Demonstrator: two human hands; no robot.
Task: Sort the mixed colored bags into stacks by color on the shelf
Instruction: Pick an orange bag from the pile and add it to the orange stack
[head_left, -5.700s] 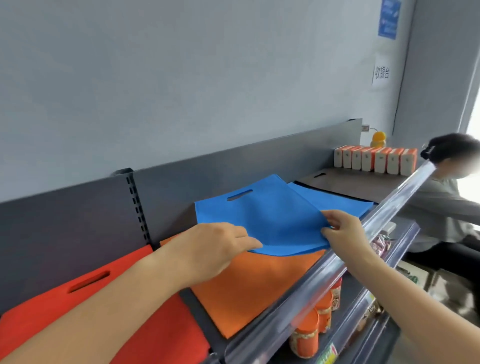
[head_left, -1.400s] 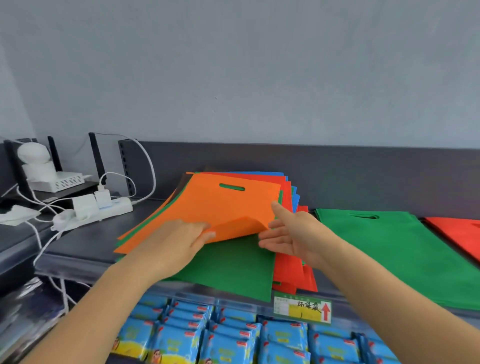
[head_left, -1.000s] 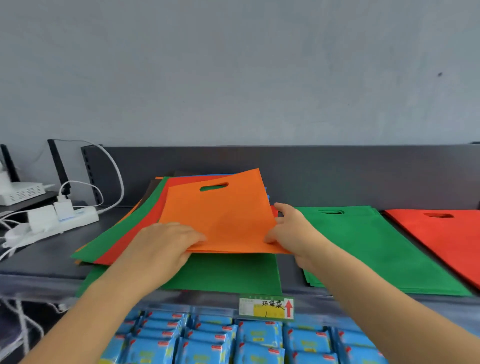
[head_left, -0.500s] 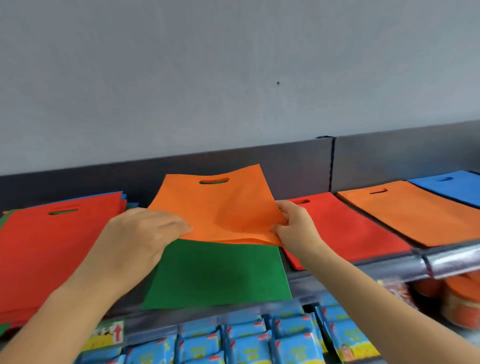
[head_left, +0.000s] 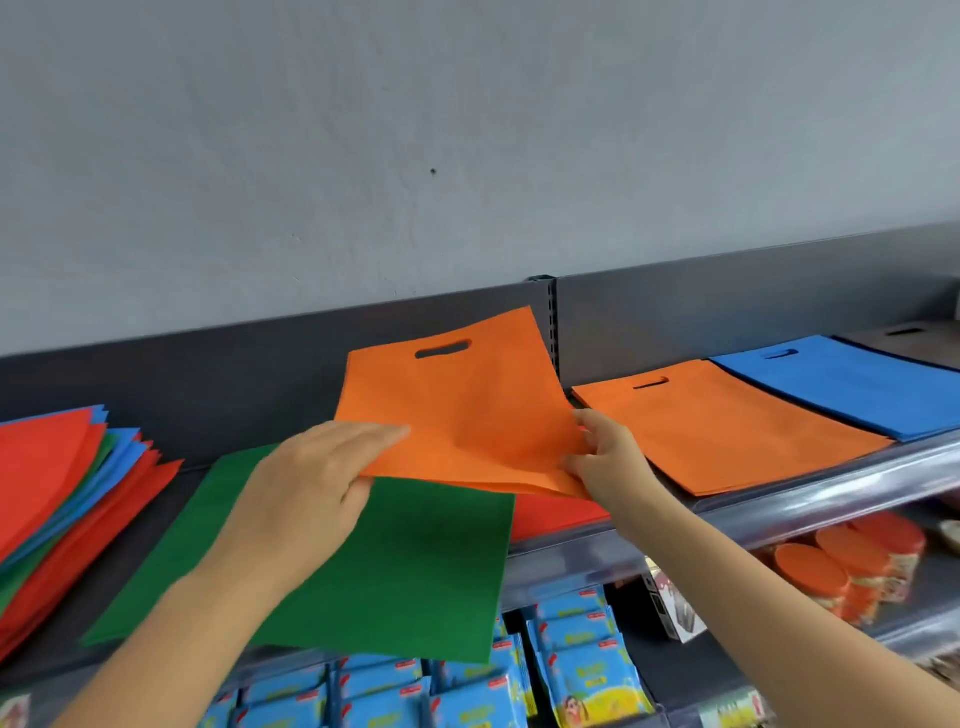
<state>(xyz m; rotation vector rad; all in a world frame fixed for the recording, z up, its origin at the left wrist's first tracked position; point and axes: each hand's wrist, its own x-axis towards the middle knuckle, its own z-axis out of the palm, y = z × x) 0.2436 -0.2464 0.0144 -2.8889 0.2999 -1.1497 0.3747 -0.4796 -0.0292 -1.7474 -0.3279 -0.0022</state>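
Note:
I hold an orange bag (head_left: 457, 410) in the air above the shelf, its handle slot pointing away from me. My left hand (head_left: 317, 483) grips its near left edge and my right hand (head_left: 605, 457) grips its near right corner. Under it lie the green stack (head_left: 374, 561) and a mostly hidden red stack (head_left: 550, 514). To the right sit an orange stack (head_left: 727, 431) and a blue stack (head_left: 852, 384). The mixed pile (head_left: 57, 483) of red, blue and green bags is at the far left.
A grey shelf back panel (head_left: 727, 312) runs behind the stacks, and a clear front rail (head_left: 831, 493) edges the shelf. Blue packets (head_left: 571, 660) and orange-lidded jars (head_left: 852, 566) fill the shelves below. A dark bag (head_left: 914, 338) lies at the far right.
Both hands lifted the orange bag off the mixed pile and carried it to the right, past the green stack. The view has swung right, bringing the orange and blue stacks closer.

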